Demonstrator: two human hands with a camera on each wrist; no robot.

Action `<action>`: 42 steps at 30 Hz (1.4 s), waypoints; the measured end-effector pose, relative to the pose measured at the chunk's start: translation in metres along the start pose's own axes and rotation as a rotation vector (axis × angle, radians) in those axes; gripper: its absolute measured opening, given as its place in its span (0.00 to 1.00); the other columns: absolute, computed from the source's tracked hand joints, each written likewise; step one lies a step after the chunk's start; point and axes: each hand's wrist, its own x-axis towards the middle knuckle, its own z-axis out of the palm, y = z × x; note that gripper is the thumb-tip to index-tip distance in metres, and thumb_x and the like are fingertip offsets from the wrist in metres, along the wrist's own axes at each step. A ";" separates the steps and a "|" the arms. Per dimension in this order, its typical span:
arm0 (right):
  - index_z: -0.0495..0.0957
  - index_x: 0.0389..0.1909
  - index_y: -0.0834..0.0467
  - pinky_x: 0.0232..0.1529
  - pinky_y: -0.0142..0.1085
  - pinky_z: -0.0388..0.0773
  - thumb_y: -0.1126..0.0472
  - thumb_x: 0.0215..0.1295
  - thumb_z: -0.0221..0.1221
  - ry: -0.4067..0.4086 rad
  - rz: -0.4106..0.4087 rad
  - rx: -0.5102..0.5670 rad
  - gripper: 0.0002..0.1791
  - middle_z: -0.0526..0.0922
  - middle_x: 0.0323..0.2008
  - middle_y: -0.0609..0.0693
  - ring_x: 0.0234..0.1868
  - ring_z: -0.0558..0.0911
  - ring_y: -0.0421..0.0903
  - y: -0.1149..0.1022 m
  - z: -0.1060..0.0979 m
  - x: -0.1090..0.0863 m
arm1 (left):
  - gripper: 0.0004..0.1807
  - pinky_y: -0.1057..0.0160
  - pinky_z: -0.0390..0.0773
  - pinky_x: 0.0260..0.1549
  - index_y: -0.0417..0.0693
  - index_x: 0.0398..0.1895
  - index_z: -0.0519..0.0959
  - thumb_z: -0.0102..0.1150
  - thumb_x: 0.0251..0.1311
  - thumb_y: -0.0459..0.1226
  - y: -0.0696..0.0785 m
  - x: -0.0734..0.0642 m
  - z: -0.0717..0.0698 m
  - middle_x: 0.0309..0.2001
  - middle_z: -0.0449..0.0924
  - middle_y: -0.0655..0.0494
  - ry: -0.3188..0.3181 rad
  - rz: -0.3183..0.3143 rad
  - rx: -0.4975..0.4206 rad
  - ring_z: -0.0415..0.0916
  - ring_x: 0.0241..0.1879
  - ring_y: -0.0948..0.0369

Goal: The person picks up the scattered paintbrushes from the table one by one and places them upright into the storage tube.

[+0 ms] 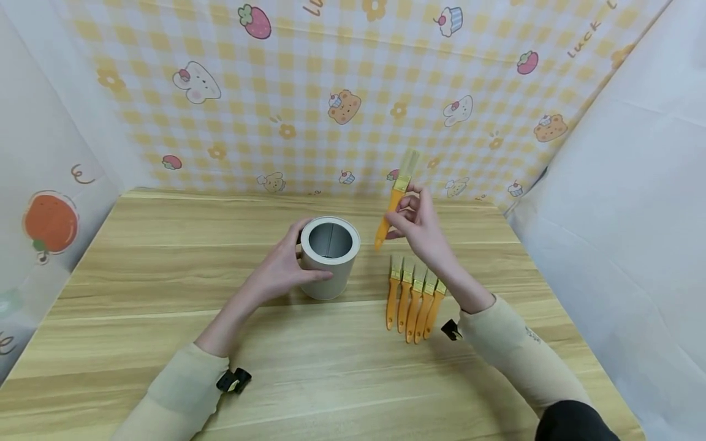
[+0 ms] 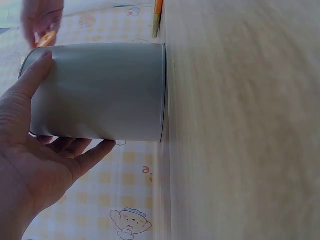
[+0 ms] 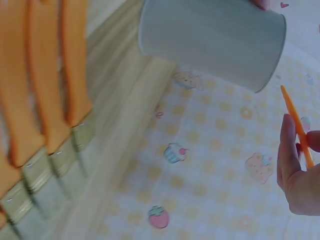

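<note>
A pale grey can point(image 1: 343, 271) with a white rim stands upright on the table, its inside bare metal with a seam. My left hand point(image 1: 281, 266) grips it from the left, thumb across the near side and fingers round the far side; the left wrist view shows the can point(image 2: 100, 92) between them. Right of the can, my right hand point(image 1: 420, 229) pinches a paintbrush point(image 1: 395, 201) by its orange handle, bristles up, raised above the table. The handle's lower end hangs close to the can's rim level. In the right wrist view the paintbrush point(image 3: 296, 117) appears edge-on.
Several more orange-handled paintbrushes point(image 1: 416, 300) lie in a fanned row below my right hand, bristles away from me. The wooden table point(image 1: 331, 380) ends at a checked, printed backdrop point(image 1: 309, 92), with pale cloth walls point(image 1: 623, 202) at both sides.
</note>
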 end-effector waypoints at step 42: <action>0.76 0.53 0.61 0.35 0.31 0.83 0.64 0.74 0.59 -0.047 -0.262 -0.404 0.11 0.89 0.42 0.56 0.35 0.85 0.47 0.009 0.044 0.010 | 0.63 0.38 0.77 0.66 0.66 0.81 0.48 0.83 0.47 0.46 0.001 0.002 -0.001 0.76 0.62 0.50 -0.057 -0.032 -0.021 0.70 0.71 0.36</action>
